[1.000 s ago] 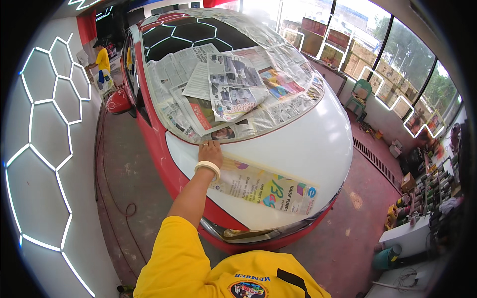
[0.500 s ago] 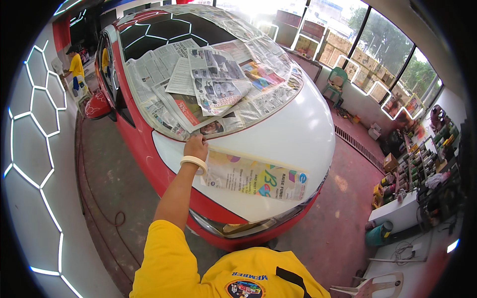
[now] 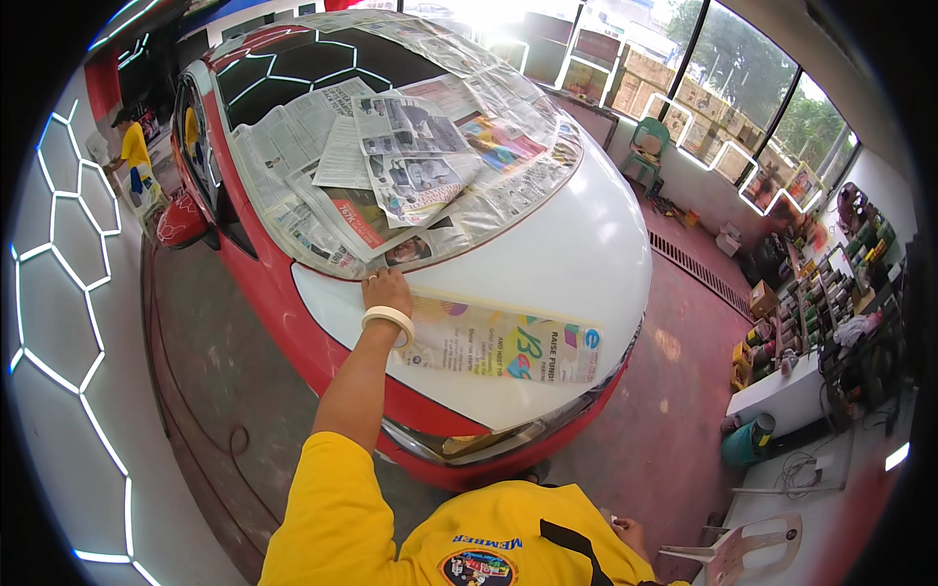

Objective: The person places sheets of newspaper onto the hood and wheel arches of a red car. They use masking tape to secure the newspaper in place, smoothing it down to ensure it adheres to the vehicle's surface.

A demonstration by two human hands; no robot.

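Observation:
My left hand [image 3: 388, 291] rests on the white hood [image 3: 532, 256] of a red car, close to the lower edge of the newspaper. Its fingers are bent down and close together; whatever may be under them is hidden. A roll of masking tape [image 3: 401, 315] hangs around that wrist like a bracelet. Beside it, a strip of printed paper [image 3: 508, 342] lies across the hood with tape along its upper edge. Overlapping newspaper sheets [image 3: 420, 146] cover much of the windshield area. Low at the right, my right hand [image 3: 627, 533] shows only in part, fingers curled near a small pale bit.
A side mirror [image 3: 183, 221] juts from the car's left. A hose [image 3: 234, 439] lies along the floor. At right are a shelf of cans [image 3: 796, 317], a teal bin [image 3: 748, 439] and a plastic chair [image 3: 743, 547]. Another person [image 3: 137, 156] in yellow stands far left.
My left hand has shifted slightly on the hood, its back now more in view. My right hand has come into sight at the lower right. The whole view has tilted a little.

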